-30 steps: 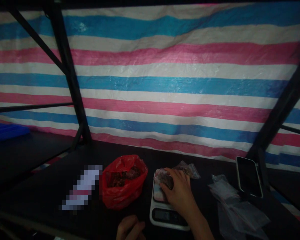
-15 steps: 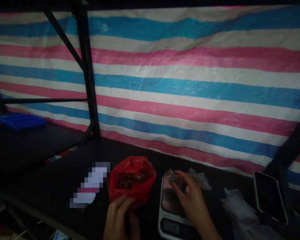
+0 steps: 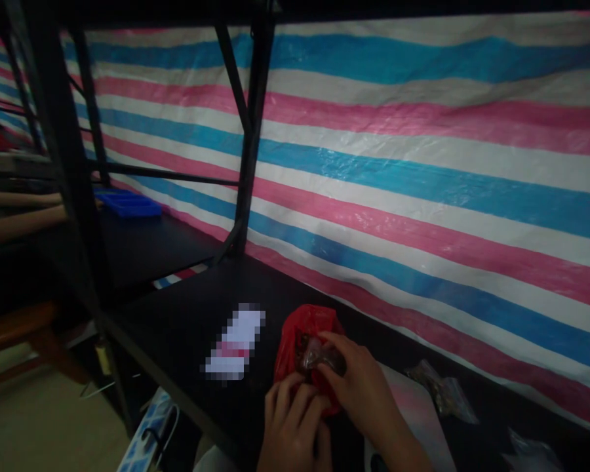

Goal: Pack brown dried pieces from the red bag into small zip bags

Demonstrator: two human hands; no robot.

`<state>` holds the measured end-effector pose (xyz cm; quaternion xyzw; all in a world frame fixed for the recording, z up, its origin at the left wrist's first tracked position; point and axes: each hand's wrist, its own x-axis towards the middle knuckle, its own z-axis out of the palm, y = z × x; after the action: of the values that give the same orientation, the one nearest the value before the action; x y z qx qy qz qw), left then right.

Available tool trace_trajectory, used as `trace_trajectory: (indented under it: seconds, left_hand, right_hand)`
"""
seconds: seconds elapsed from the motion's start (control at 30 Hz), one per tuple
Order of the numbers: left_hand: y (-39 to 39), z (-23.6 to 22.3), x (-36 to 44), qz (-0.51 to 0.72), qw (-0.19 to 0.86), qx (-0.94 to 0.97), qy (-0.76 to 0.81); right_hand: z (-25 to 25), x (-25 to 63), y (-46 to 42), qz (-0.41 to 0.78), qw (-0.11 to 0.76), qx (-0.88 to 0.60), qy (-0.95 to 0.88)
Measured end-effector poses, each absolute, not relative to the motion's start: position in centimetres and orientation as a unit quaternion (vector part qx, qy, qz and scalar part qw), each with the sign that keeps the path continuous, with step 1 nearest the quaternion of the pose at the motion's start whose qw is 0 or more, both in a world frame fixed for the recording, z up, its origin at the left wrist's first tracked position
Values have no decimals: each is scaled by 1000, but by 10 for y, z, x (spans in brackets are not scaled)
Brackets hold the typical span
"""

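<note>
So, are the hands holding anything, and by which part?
The right hand holds the small bag by its filled part. The left hand is at the red bag's near side; whether it grips is unclear.

Both our hands are bare: on the left hand (image 3: 295, 426) we see slim fingers, rounded knuckles and a smooth back. Our right hand (image 3: 356, 383) has a slender thumb and narrows at the wrist, into a bare, smooth forearm (image 3: 406, 439). Dim light blurs our nails.
</note>
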<state>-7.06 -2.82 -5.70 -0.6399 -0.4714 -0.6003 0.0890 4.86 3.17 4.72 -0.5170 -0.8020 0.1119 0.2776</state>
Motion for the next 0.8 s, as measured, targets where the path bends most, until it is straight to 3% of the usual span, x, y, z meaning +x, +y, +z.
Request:
trace_trajectory:
  seconds: [0.4, 0.8]
  left_hand:
    - [-30, -57, -72, -603, 66, -658, -446]
    - [-33, -48, -87, -539, 100, -700, -457]
  right_hand:
    - [37, 52, 36, 137, 344, -507, -778]
    - [35, 79, 26, 290, 455, -498, -679]
